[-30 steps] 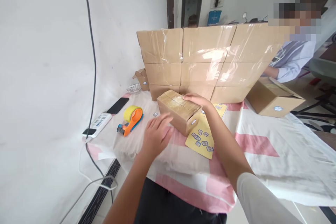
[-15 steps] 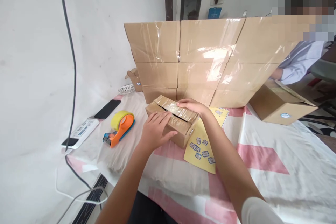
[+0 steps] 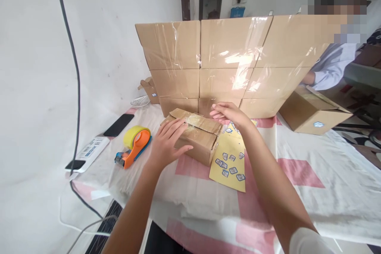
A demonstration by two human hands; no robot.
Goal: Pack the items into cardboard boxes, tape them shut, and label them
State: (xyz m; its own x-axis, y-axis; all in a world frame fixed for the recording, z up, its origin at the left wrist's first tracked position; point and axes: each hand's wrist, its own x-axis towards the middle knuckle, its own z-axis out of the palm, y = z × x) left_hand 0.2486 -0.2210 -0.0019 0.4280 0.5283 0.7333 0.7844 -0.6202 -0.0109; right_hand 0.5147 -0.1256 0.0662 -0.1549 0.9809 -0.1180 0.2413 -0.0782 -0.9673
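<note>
A small taped cardboard box (image 3: 198,139) lies on the pink-and-white tablecloth (image 3: 297,174), partly over a yellow sticker sheet (image 3: 229,162). My left hand (image 3: 166,143) rests flat on the box's near left side, fingers spread. Hovering just above the box's far right end, my right hand (image 3: 229,113) has its fingers apart and holds nothing. An orange and blue tape dispenser (image 3: 135,147) with a yellow roll lies left of the box.
A wall of stacked, taped cartons (image 3: 226,63) stands behind the box. An open carton (image 3: 312,113) sits at right, with another person's sleeve (image 3: 333,67) behind it. A black phone (image 3: 119,124), a power strip (image 3: 86,153) and a white basket (image 3: 140,101) lie at left.
My left hand came onto the box's near side. My right hand lifted off the box top and now hovers over its far end. The box shifted slightly.
</note>
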